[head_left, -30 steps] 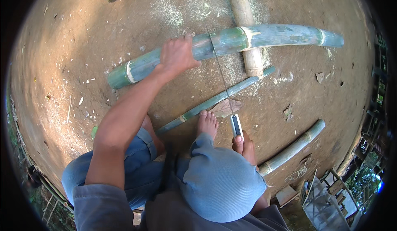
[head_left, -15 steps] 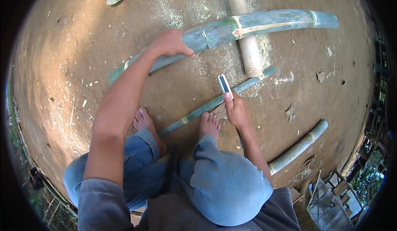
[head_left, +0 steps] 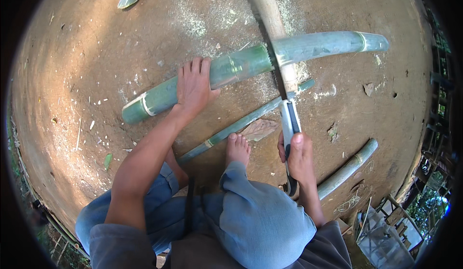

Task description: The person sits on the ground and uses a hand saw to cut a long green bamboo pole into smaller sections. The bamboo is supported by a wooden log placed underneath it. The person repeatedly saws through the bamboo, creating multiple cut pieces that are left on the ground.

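Head view looks down on my left hand (head_left: 194, 87) pressed flat, fingers spread, on the thick green bamboo pole (head_left: 251, 64) lying across the dirt ground (head_left: 87, 52), propped on a pale crosswise log (head_left: 272, 18). My right hand (head_left: 298, 155) is closed around the handle of the handsaw (head_left: 284, 83), whose blade crosses the pole right beside the log. To cut well, I judge the left hand should bear down hard so the pole cannot roll, while long, level strokes keep the blade square in the kerf. My bare foot (head_left: 238, 148) rests by a thinner bamboo strip (head_left: 241, 124). Half a second ago the saw was held low near the strip, clear of the pole; now its blade lies across it, and the left hand has slid further right along the pole.
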A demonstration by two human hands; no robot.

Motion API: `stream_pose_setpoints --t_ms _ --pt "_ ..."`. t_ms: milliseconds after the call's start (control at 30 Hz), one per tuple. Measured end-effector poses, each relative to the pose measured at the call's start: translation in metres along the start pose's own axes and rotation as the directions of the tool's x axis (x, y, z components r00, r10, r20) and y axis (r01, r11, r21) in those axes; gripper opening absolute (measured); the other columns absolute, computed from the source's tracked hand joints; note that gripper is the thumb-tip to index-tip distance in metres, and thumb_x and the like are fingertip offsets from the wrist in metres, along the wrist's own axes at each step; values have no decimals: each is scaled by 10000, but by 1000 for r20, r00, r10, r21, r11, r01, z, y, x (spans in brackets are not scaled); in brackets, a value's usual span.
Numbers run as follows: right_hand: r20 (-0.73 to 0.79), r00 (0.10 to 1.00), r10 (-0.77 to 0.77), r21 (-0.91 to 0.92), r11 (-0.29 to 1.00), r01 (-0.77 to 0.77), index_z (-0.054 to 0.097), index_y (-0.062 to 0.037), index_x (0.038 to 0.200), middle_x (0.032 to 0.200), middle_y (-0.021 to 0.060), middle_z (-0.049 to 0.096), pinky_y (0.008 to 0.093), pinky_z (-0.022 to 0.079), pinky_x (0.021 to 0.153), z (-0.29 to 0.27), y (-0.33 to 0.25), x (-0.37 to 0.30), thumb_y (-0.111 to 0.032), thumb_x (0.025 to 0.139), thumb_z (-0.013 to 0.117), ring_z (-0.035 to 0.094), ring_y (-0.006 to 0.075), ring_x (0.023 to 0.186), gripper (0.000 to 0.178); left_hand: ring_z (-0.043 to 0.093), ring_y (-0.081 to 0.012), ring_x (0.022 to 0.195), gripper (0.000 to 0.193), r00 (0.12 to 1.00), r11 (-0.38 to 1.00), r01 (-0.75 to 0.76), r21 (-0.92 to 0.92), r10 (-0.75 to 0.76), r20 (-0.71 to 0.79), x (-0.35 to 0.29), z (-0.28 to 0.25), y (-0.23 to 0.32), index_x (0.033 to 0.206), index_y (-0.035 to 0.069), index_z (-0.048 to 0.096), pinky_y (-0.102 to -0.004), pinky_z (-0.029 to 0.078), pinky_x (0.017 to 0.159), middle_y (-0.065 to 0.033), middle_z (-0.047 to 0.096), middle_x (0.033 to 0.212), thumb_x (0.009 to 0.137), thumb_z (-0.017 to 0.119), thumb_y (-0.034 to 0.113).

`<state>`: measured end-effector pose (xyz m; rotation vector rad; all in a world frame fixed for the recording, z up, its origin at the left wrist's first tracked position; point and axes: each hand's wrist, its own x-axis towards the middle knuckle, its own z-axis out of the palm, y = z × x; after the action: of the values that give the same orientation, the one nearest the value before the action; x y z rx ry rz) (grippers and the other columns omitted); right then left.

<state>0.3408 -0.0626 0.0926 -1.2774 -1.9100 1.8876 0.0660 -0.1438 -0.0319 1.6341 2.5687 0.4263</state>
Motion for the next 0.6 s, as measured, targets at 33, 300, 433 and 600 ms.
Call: stream_pose_setpoints --t_ms 33,300,433,600 --pt "-6 1000 23 -41 999 -23 560 15 950 636 38 505 305 379 492 2 11 -1 -564 1065 398 464 106 540 613 666 -411 1035 873 994 999 31 -21 -29 102 1 0 2 1320 4 520 -500 524 894 -207 657 1172 590 922 265" --pt "-45 997 66 -63 996 -68 551 -6 929 642 36 504 297 386 498 36 82 -12 -547 1076 364 479 106 546 591 697 -432 910 823 919 991 40 -131 15 394 16 -9 0 1281 -28 537 -481 573 833 -255 687 997 632 911 313" --pt "-91 990 108 -47 992 -113 592 42 993 695 119 546 391 464 622 41 102 -4 -463 1089 405 553 196 664 547 698 -423 938 853 877 997 40 -60 -7 481 22 -25 7 1301 -27 519 -482 568 849 -253 693 986 633 918 322" --pt "-61 989 132 11 991 -132 601 45 1004 733 158 594 420 474 639 47 98 1 -463 1091 380 594 280 679 561 700 -416 958 837 844 999 -47 -7 44 534 40 -61 2 1295 -10 501 -481 562 869 -236 704 987 658 923 330"
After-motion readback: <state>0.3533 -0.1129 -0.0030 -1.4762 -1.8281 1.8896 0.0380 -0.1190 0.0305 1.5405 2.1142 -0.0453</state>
